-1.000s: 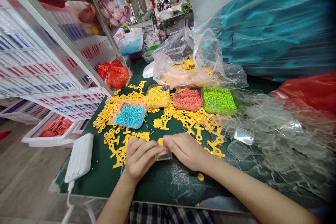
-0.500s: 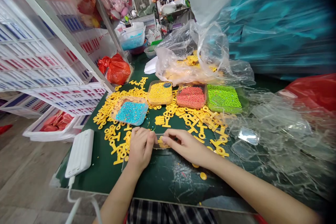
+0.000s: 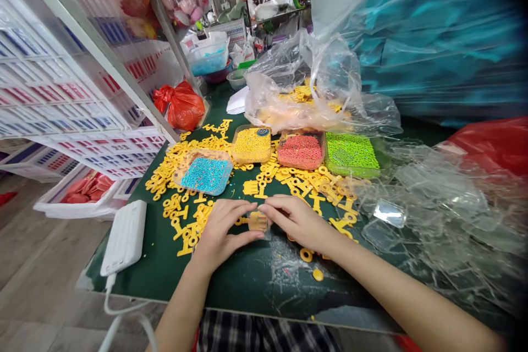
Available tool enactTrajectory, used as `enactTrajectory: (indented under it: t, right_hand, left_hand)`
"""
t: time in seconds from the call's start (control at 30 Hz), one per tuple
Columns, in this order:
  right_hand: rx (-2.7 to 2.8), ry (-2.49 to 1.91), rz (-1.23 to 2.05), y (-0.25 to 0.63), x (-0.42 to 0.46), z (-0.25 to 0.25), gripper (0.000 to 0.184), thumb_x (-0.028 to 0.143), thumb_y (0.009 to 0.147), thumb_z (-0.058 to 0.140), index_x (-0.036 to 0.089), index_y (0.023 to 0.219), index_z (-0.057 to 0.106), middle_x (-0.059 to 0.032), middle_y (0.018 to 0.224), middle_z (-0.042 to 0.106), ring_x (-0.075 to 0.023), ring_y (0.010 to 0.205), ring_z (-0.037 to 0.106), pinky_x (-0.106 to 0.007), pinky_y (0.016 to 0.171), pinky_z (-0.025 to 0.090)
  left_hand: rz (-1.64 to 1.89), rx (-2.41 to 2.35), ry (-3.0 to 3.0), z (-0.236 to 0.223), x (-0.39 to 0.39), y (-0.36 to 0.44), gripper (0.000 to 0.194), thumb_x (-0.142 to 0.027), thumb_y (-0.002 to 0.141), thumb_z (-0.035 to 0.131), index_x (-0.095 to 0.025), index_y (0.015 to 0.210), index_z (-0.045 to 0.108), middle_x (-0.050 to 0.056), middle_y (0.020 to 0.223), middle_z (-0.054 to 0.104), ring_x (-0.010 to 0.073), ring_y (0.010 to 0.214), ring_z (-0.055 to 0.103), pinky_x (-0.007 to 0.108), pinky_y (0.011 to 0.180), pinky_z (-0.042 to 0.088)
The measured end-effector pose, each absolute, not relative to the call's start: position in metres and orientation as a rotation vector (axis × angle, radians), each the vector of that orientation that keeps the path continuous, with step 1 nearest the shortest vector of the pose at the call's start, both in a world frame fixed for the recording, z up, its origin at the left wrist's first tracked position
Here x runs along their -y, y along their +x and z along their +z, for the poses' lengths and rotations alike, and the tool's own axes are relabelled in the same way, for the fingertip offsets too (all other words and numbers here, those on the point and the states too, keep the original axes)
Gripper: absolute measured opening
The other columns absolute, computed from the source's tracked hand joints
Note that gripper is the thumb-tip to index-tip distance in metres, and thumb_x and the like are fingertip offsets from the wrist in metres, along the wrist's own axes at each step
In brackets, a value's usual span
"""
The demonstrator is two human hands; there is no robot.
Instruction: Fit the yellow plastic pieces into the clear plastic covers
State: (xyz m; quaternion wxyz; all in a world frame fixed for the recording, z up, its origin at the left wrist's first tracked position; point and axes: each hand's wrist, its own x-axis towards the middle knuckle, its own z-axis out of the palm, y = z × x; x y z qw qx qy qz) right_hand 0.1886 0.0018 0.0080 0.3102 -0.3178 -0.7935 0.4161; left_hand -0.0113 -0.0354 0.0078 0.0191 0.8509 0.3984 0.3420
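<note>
Between my hands, low over the green tabletop, is a small transparent plastic piece with yellow showing in or behind it. My left hand has its fingers along the piece's far edge and its thumb at the near edge. My right hand pinches the far right corner, thumb and fingertips close together. Just beyond my fingers lie a yellow comb-like block and many loose yellow ring-ended plastic parts. Tubs of blue beads, yellow beads, red beads and green beads stand behind them.
A heap of transparent plastic pieces covers the table's right side. A white power bank with a cable lies at the left edge. Behind the tubs is a plastic bag of yellow parts. White crates stand left beside a red bag.
My left hand has opened from a curled grip to span the plastic piece between thumb and fingers. The piece has turned and shifted slightly right; my right fingertips have moved to its far corner.
</note>
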Motion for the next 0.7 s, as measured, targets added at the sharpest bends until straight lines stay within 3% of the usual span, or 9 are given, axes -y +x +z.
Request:
enactTrajectory:
  t: [0.13, 0.27, 0.33, 0.7]
  right_hand:
    - [2.298, -0.924, 0.690, 0.194, -0.006, 0.006, 0.044, 0.041, 0.103, 0.027, 0.019, 0.076, 0.055, -0.0039, 0.072, 0.054, -0.0180, 0.073, 0.050, -0.030, 0.064, 0.033]
    - [2.313, -0.826, 0.655, 0.197, -0.005, 0.009, 0.031, 0.042, 0.100, 0.038, 0.018, 0.105, 0.057, -0.0091, 0.098, 0.063, -0.0206, 0.091, 0.056, -0.033, 0.075, 0.042]
    - [2.347, -0.756, 0.647, 0.198, -0.004, 0.010, 0.036, 0.045, 0.097, 0.045, 0.016, 0.115, 0.054, -0.0109, 0.107, 0.062, -0.0222, 0.097, 0.056, -0.034, 0.079, 0.044]
    - [2.620, -0.806, 0.411, 0.198, -0.006, 0.001, 0.034, 0.043, 0.086, 0.065, 0.013, 0.102, 0.063, -0.0102, 0.094, 0.064, -0.0253, 0.090, 0.053, -0.038, 0.074, 0.043]
  left_hand:
    - [0.995, -1.279, 2.618, 0.007, 0.035, -0.013, 0.041, -0.044, 0.089, 0.059, -0.022, 0.122, 0.056, 0.009, 0.104, 0.068, 0.0202, 0.096, 0.062, 0.034, 0.082, 0.050]
    - [0.941, -1.311, 2.587, 0.004, 0.033, -0.018, 0.040, -0.042, 0.088, 0.062, -0.023, 0.123, 0.056, 0.009, 0.107, 0.067, 0.0216, 0.099, 0.062, 0.036, 0.084, 0.050]
    - [0.892, -1.323, 2.564, 0.001, 0.031, -0.021, 0.039, -0.040, 0.087, 0.064, -0.023, 0.121, 0.058, 0.009, 0.108, 0.067, 0.0220, 0.100, 0.061, 0.036, 0.085, 0.049]
    - [0.566, -1.422, 2.476, -0.006, 0.029, -0.022, 0.038, -0.038, 0.078, 0.074, -0.026, 0.113, 0.066, 0.005, 0.111, 0.064, 0.0230, 0.105, 0.056, 0.037, 0.091, 0.045]
